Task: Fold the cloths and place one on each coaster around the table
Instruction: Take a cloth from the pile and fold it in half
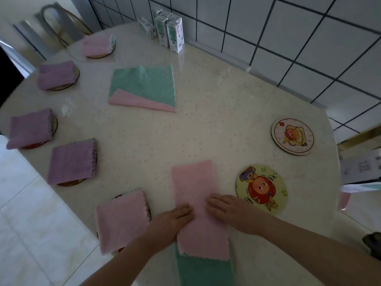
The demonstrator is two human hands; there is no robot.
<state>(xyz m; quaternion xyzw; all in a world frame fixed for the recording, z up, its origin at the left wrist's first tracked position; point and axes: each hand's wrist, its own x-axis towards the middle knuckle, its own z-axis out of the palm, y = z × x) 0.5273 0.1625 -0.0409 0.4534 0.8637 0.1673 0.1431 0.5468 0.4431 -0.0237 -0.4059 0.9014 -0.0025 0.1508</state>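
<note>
Pressing oblong pink cloth (194, 185) (zigzag-cut hem)

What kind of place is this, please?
Probably a home dining area: a pale round table stands against a white tiled wall, with small white-and-green drink cartons on it.

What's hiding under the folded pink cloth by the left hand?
A coaster: only slivers of its dark rim peek out beside the folded pink cloth. Its picture is covered.

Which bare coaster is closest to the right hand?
The yellow coaster with the red cartoon face, just beside the right hand; the pale coaster lies farther off, toward the tiled wall.
</note>
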